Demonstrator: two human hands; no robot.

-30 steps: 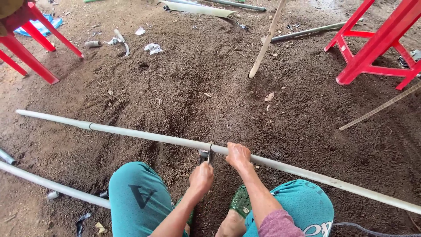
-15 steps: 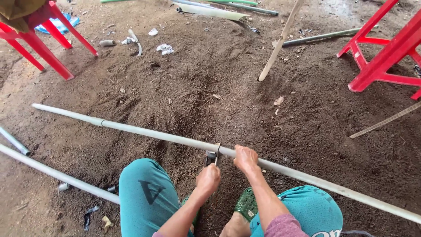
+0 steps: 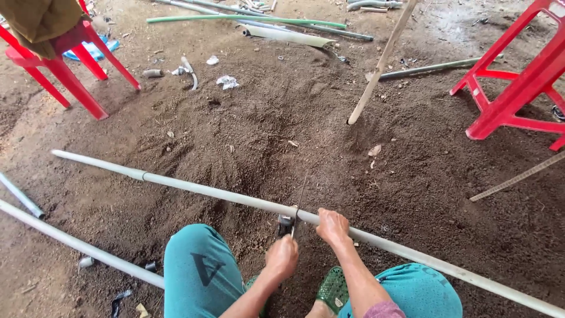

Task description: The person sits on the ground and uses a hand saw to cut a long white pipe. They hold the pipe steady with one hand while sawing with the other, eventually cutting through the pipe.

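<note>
Right hand (image 3: 333, 225) grips the long grey pipe (image 3: 194, 188) at lower centre of the frame. Left hand (image 3: 282, 257) is closed around the hacksaw (image 3: 288, 222), whose blade crosses the pipe.

A long grey pipe (image 3: 223, 197) lies across the dirt floor (image 3: 265, 123). The right hand (image 3: 333, 227) grips it from above. The left hand (image 3: 281, 257) holds what seems a hacksaw (image 3: 291, 219), its thin blade crossing the pipe. Red plastic stools (image 3: 518, 88) stand nearby.

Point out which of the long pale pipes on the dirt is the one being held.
It is the long whitish pipe crossing in front of the knees: the right hand rests on it, and the left hand holds a thin saw blade across it. The other pipes lie untouched.
</note>
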